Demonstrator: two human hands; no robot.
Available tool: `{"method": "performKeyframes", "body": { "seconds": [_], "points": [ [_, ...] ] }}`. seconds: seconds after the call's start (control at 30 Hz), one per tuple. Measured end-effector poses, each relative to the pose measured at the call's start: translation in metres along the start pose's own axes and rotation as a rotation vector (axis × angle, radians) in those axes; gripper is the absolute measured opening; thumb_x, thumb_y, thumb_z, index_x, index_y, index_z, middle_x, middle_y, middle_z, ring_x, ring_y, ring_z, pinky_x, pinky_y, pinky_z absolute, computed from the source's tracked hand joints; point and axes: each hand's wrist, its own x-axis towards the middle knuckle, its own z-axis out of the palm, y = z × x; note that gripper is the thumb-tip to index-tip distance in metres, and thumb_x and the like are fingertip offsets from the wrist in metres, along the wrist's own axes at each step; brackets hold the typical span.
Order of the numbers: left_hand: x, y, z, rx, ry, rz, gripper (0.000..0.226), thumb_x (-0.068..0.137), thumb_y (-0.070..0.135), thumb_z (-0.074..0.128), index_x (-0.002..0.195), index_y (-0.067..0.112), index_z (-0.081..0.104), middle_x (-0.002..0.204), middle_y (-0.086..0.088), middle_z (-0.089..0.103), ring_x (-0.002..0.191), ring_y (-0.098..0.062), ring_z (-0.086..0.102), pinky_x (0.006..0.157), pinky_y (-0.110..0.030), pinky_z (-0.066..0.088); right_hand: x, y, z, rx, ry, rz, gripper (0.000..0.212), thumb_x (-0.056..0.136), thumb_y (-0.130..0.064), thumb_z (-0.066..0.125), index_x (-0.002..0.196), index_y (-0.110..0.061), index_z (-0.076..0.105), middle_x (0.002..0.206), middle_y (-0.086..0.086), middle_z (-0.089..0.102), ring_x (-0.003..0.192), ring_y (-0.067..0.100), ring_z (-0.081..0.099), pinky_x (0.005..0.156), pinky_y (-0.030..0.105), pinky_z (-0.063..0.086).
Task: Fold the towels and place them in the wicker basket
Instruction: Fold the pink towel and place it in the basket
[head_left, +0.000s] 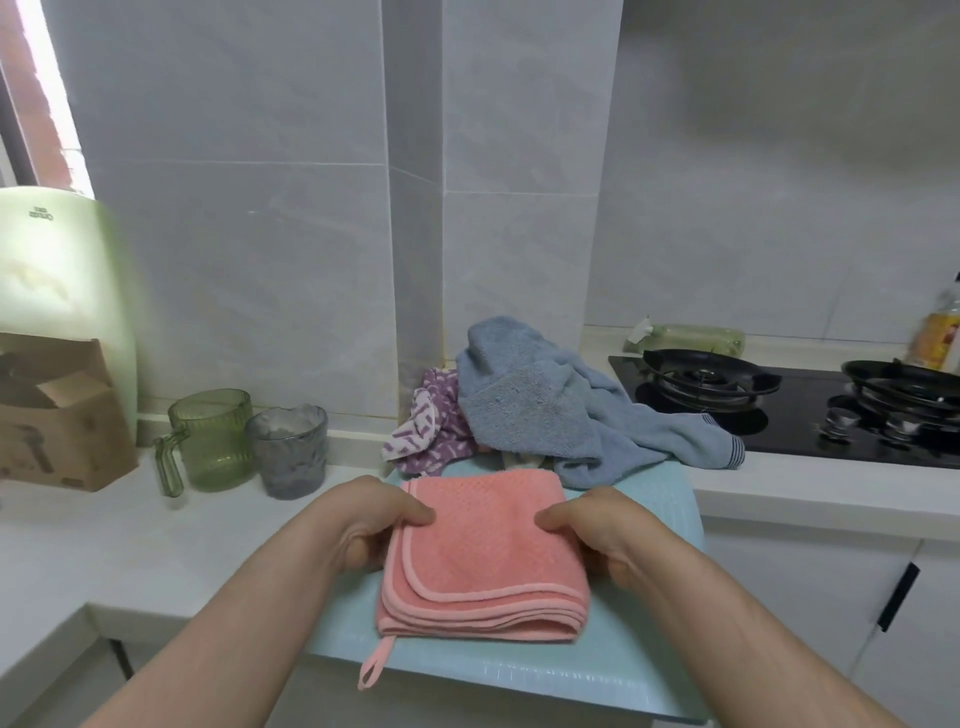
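A pink towel (480, 558), folded into a thick square with a hanging loop at its near left corner, lies on a pale teal mat (649, 649). My left hand (371, 522) pinches its left edge and my right hand (597, 535) pinches its right edge, thumbs on top. Behind it a crumpled blue-grey towel (561, 410) is heaped against the wall corner. A purple and white patterned towel (428, 428) is bunched to its left. No wicker basket is in view.
A green pitcher (210, 441) and a grey tumbler (288, 449) stand on the white counter (104, 545) at left, beside a cardboard box (57, 415). A black gas hob (779, 410) with bottles behind it lies to the right. Cabinet doors (831, 597) are below.
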Motion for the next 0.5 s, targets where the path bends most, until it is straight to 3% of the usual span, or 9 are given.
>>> {"method": "performKeyframes", "body": {
  "seconds": [0.07,0.23,0.4,0.5],
  "points": [
    [-0.001,-0.001,0.0,-0.06,-0.039,0.028,0.027,0.081,-0.014,0.063,0.108,-0.013,0.06,0.091,-0.028,0.072,0.084,-0.039,0.07,0.075,-0.045,0.057,-0.004,0.001,-0.001,0.055,-0.049,-0.042,0.028,0.079,-0.004,0.072,0.106,0.001,0.065,0.098,0.02,0.073,0.084,0.03,0.069,0.074,0.034,0.054],
    [0.001,-0.004,0.012,-0.338,-0.11,0.287,0.033,0.081,-0.024,0.053,0.109,-0.007,0.059,0.092,-0.024,0.072,0.076,-0.034,0.072,0.061,-0.037,0.06,-0.002,0.014,-0.012,0.418,-0.143,-0.251,0.031,0.09,0.002,0.058,0.114,-0.017,0.062,0.106,0.01,0.074,0.1,0.029,0.069,0.085,0.039,0.054],
    [0.012,-0.009,0.031,-0.446,-0.156,0.41,0.045,0.079,-0.026,0.054,0.117,-0.002,0.057,0.099,-0.023,0.072,0.084,-0.035,0.071,0.069,-0.042,0.061,0.008,0.026,-0.024,0.498,-0.24,-0.259,0.046,0.079,0.0,0.074,0.121,-0.009,0.06,0.112,0.016,0.072,0.104,0.035,0.068,0.087,0.044,0.055],
    [0.018,-0.018,0.035,-0.492,-0.217,0.402,0.042,0.077,-0.018,0.062,0.118,-0.007,0.058,0.108,-0.029,0.069,0.088,-0.037,0.07,0.075,-0.043,0.06,0.014,0.032,-0.025,0.469,-0.222,-0.28,0.044,0.08,0.011,0.068,0.121,-0.004,0.059,0.109,0.016,0.072,0.102,0.035,0.069,0.085,0.044,0.056]
  ]
}}
